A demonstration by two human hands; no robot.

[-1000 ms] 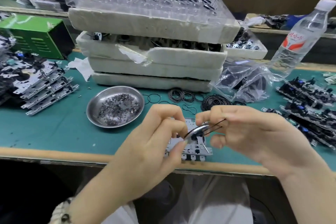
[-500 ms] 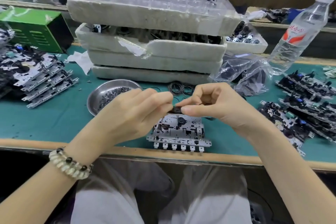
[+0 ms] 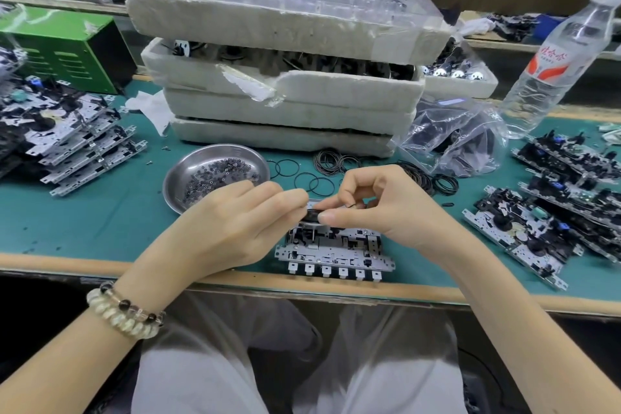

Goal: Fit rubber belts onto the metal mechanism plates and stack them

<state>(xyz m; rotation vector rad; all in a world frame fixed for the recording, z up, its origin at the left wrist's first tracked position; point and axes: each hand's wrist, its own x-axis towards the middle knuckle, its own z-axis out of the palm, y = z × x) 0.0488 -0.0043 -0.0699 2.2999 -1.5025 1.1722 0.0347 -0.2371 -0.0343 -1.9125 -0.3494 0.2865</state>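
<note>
Flat on green mat (image 3: 100,218) at near table edge: mechanism plate (image 3: 332,247), far half hidden beneath both hands. Just above it, pinched between curled fingertips of left hand (image 3: 235,222) and right hand (image 3: 386,208): small black wheel (image 3: 312,214) with thin rubber belt (image 3: 351,205). Behind hands: loose belts (image 3: 319,183), steel dish (image 3: 188,171) of tiny parts. Stacked plates (image 3: 84,144) far left

Plastic water bottle (image 3: 534,94), white label (image 3: 551,60) with red Chinese characters, too blurred to read
</note>
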